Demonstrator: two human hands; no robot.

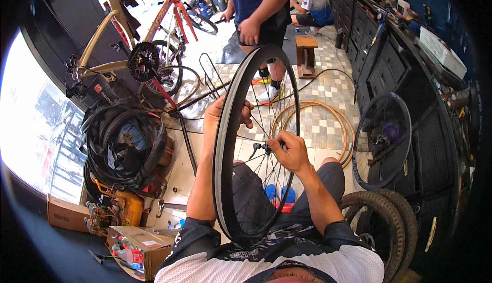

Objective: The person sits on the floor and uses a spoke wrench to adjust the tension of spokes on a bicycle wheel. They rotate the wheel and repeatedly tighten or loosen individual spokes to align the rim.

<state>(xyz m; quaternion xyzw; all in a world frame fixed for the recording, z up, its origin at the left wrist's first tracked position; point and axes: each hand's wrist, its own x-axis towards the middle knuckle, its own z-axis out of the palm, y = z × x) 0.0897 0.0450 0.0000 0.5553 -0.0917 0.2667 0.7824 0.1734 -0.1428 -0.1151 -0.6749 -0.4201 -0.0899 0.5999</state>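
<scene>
A bicycle wheel (224, 185) with a deep black rim stands upright before my chest, its lower edge resting against my lap and shirt. No tyre is on it, and a grey band runs round the outer face of the rim. My left hand (223, 115) grips the rim from the left, with its fingers curled through to the spokes. My right hand (290, 152) is closed at the right end of the hub, thumb and fingers pinched together there; what lies under the fingertips is partly hidden. A black quick-release lever (254, 151) sticks out of the hub's left side.
Tan tyres (335, 109) lie on the floor ahead. Another wheel (360, 152) leans on the dark cabinets at right, near knobby tyres (397, 221). Left are piled black tyres (154, 167), a cardboard box (146, 242) and a bike frame (105, 67). A person (261, 6) stands ahead.
</scene>
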